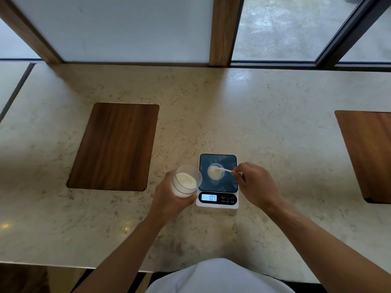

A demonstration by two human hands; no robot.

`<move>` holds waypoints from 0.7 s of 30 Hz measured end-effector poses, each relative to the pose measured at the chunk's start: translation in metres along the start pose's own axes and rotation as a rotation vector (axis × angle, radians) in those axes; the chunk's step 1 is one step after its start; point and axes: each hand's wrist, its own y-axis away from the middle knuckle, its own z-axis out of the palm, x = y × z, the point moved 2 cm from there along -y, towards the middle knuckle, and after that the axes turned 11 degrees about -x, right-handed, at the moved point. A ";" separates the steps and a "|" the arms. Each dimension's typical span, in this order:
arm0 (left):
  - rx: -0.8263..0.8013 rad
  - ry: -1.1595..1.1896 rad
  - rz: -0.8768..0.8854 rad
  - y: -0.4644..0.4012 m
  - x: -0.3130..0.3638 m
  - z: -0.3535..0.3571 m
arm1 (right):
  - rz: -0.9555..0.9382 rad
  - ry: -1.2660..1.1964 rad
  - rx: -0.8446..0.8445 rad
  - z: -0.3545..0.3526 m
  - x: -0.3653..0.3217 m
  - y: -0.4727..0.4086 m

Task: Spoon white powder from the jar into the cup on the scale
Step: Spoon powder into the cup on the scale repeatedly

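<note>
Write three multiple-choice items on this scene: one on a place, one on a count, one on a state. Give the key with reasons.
1. Where does the cup stand?
A. on the scale
B. on a wooden board
C. in the left hand

2. How many wooden boards lie in the counter?
A. one
B. two
C. three

3. What is the spoon doing?
A. lying on the counter
B. resting in the jar
C. tipped into the cup, held by the right hand

Key: 1 A, the cup sits on the dark platform; 2 B, one left, one at the right edge; 3 C, its bowl is over the cup's powder, while the left hand holds the jar.
</note>
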 end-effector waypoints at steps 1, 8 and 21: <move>0.000 -0.002 0.000 0.000 0.000 0.000 | -0.002 -0.003 0.005 0.000 0.000 0.001; 0.002 -0.003 0.005 0.000 0.002 0.001 | -0.033 -0.005 0.060 -0.006 -0.003 0.004; 0.045 0.032 0.012 -0.016 0.013 -0.008 | 0.338 -0.341 0.202 -0.007 -0.004 -0.008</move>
